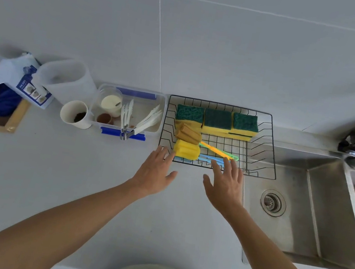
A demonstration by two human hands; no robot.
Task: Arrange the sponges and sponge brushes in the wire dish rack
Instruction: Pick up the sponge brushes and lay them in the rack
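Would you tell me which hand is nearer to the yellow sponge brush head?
Left. The left hand has fingertips right beside the yellow sponge brush head; the right hand sits further right, over the handles.

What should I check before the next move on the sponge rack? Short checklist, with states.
1. Both hands free: left hand and right hand are open, holding nothing: ok.
2. Sponges in the wire dish rack: three green-topped sponges in a row along the far side: ok.
3. Sponge brushes inside: brown sponge brush and yellow sponge brush lie in the rack with heads to the left: ok.
4. Handles tidy: orange handle runs at an angle to the blue handles: not ok.
5. Blue handles' brush heads: hidden: cannot tell.
6. Stray sponges on the counter: none seen: ok.
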